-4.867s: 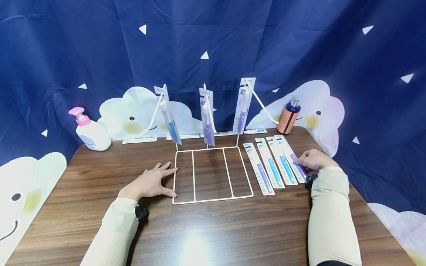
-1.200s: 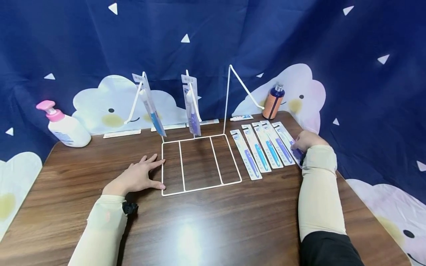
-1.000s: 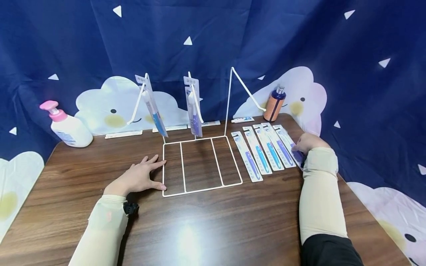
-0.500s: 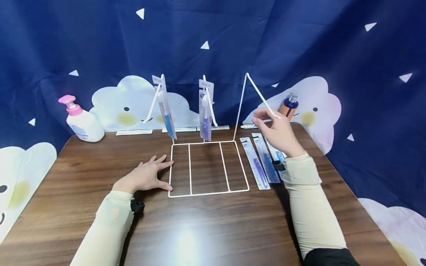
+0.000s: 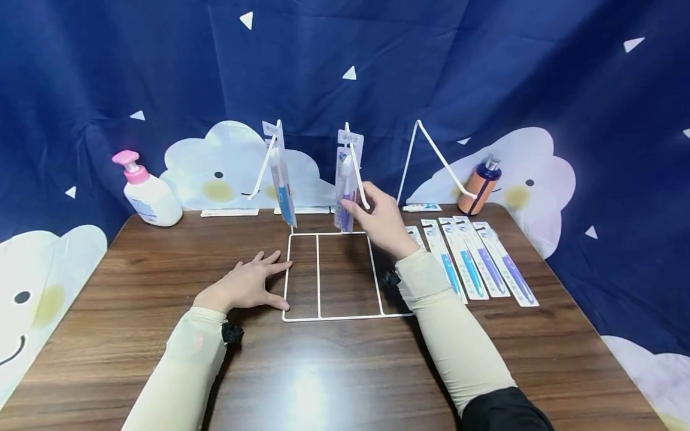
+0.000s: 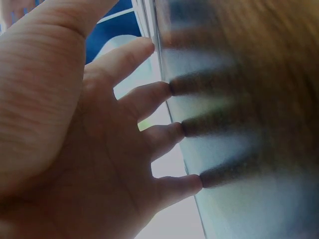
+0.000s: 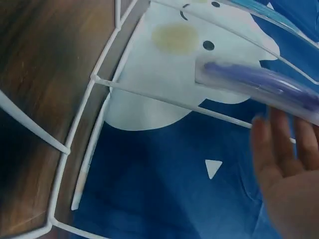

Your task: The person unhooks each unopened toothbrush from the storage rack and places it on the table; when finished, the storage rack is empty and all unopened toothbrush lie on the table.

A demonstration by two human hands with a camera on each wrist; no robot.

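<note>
At middle hook of white wire display rack, my right hand reached purple toothbrush in clear blister pack, fingers straight and loose, tips touching pack, nothing pinched. Pack hung upright from hook. My left hand lay flat on brown wooden table, fingers spread, touching rack's left edge.

Left hand flat, fingers spread; right hand raised, reaching
</note>
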